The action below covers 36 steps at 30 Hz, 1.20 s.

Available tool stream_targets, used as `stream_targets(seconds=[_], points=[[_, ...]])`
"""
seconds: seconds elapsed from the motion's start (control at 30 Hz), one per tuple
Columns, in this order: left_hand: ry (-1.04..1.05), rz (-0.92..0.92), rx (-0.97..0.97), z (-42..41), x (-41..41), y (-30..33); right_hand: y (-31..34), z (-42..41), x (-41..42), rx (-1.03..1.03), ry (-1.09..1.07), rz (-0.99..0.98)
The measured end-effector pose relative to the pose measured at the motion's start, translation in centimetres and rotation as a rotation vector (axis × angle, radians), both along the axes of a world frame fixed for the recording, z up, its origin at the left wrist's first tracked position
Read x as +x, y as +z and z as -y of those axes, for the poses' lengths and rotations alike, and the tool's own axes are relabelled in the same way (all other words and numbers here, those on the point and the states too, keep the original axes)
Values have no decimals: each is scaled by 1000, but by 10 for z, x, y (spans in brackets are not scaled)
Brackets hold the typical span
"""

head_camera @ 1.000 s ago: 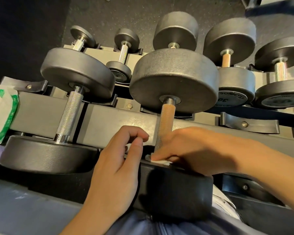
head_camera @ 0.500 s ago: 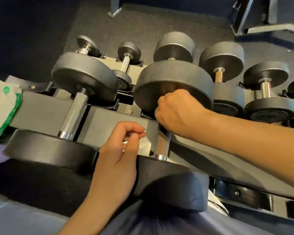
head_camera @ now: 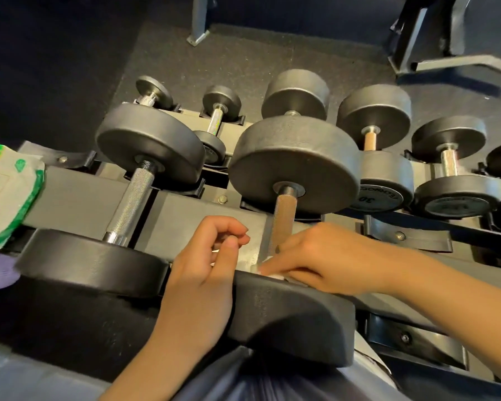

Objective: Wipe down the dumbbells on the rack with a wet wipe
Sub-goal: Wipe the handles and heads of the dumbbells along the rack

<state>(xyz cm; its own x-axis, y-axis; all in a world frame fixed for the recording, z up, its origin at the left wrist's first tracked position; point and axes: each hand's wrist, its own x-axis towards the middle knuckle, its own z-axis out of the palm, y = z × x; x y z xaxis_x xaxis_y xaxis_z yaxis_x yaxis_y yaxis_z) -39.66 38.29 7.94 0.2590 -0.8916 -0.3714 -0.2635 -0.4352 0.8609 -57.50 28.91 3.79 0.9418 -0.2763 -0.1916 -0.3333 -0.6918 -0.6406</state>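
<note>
Dark grey dumbbell heads [head_camera: 294, 163] sit on a grey rack [head_camera: 78, 192]; one knurled handle [head_camera: 284, 221] looks rust-orange, another handle [head_camera: 130, 201] silver. The wipes packet [head_camera: 6, 198] is white and green.

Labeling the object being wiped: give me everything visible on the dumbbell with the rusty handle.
The dumbbell lies on the rack, two dark matte disc heads, knurled handle rust-orange with a chrome collar. The right hand presses a white wipe at the handle's near end; the left hand rests against the near head.
</note>
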Motion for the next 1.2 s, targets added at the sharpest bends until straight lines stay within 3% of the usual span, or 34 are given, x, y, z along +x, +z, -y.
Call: stream_targets(seconds=[0.1, 0.17, 0.37, 0.43, 0.53, 0.57, 0.67, 0.83, 0.97, 1.07, 1.13, 1.2], points=[[-12, -6, 10, 2, -1, 0, -24, -7, -16, -345, -158, 123], [-4, -24, 15, 3, -1, 0, -42, -7, -20, -469, -342, 148], [2, -66, 48, 4, -2, 0, -84, 1, -7, -540, -780, 265], [9, -77, 57, 5, -2, 1, -83, -5, 1, -325, -893, 385], [-10, -67, 54, 5, -2, 1, -71, -17, 7, 293, -1084, 567], [-23, -60, 53, 5, -2, 3, -67, -21, 5, 401, -1087, 588], [-55, -27, 48, 6, -3, 5, -57, -28, -5, 526, -970, 566], [-95, 3, 38, 5, -3, 6, -44, -35, -18, 914, -697, 308], [-113, -8, 42, 6, -2, 6, -44, -36, -22, 961, -596, 254], [-110, -9, 51, 6, -2, 7, -49, -33, -19, 1139, -1029, 469], [-107, -8, 57, 6, -2, 8, -54, -29, -15, 1423, -1306, 655], [-105, -9, 56, 6, -2, 9, -49, -18, -8, 1730, -1403, 760]])
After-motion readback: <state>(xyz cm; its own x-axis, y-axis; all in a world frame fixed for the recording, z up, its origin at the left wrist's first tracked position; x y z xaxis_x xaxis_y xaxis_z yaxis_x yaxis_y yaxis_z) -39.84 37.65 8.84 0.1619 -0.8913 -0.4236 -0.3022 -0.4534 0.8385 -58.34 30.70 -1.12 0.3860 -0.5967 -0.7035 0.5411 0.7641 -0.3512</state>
